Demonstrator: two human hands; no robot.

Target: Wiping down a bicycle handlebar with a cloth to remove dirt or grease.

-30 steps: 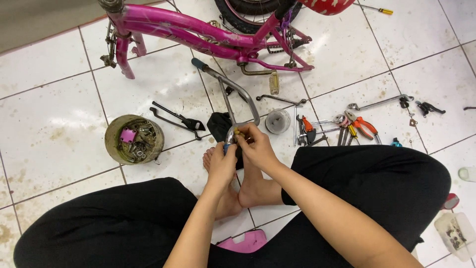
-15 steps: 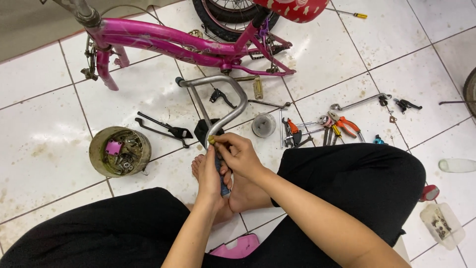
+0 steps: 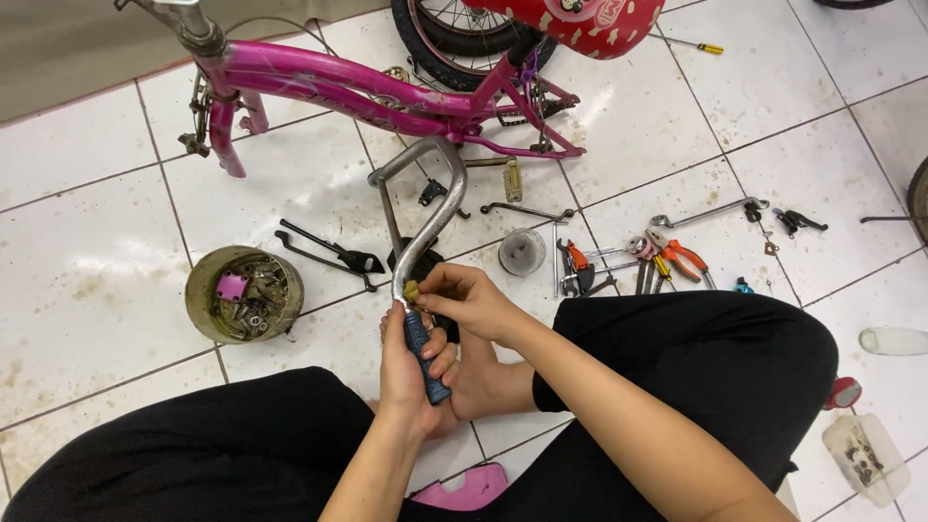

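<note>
While the left hand [image 3: 411, 362] grips the blue grip [image 3: 423, 353] on the handlebar [image 3: 430, 217], the right hand [image 3: 469, 300] pinches a yellow-green bit [image 3: 412, 290] — mid-fitting, seemingly — over the tiled floor [image 3: 87, 232], beside a pink bicycle [image 3: 329, 82].

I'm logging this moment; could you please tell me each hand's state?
Left hand: closed around the blue grip.
Right hand: pinching a small yellow piece on the handlebar.

Few things here count as packages. A round, dull-green tin [image 3: 244, 293] stands on the tiled floor [image 3: 87, 251] at the left, open and full of small metal parts with a purple piece on top. A clear plastic tub [image 3: 867, 458] with dark bits sits at the lower right edge. No labels, signs or screens show.
</note>
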